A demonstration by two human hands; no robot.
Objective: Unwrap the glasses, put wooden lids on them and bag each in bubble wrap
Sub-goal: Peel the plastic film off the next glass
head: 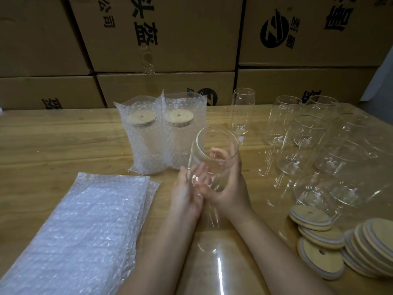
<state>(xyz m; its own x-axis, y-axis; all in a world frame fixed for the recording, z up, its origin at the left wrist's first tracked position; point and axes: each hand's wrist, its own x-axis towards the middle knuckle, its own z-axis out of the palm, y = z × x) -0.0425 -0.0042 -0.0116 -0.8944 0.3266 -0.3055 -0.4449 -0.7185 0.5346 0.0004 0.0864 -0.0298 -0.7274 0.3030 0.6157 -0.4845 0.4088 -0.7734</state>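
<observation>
A clear glass (pixel 214 145) is held tilted above the middle of the wooden table (pixel 53 141), its open mouth facing me. My right hand (pixel 231 188) grips its lower body from the right. My left hand (pixel 189 188) lies against its left side with fingers spread along the wall. Two glasses with wooden lids stand behind it, each inside a bubble wrap bag: the left bagged glass (pixel 142 135) and the right bagged glass (pixel 182 128). A stack of flat bubble wrap bags (pixel 80 231) lies at the front left. Wooden lids (pixel 323 237) are piled at the front right.
Several bare glasses (pixel 308 133) stand in a cluster on the right half of the table, one (pixel 242 109) apart near the back. A clear plastic sheet (pixel 219 265) lies under my forearms. Stacked cardboard boxes (pixel 170 39) wall off the far edge.
</observation>
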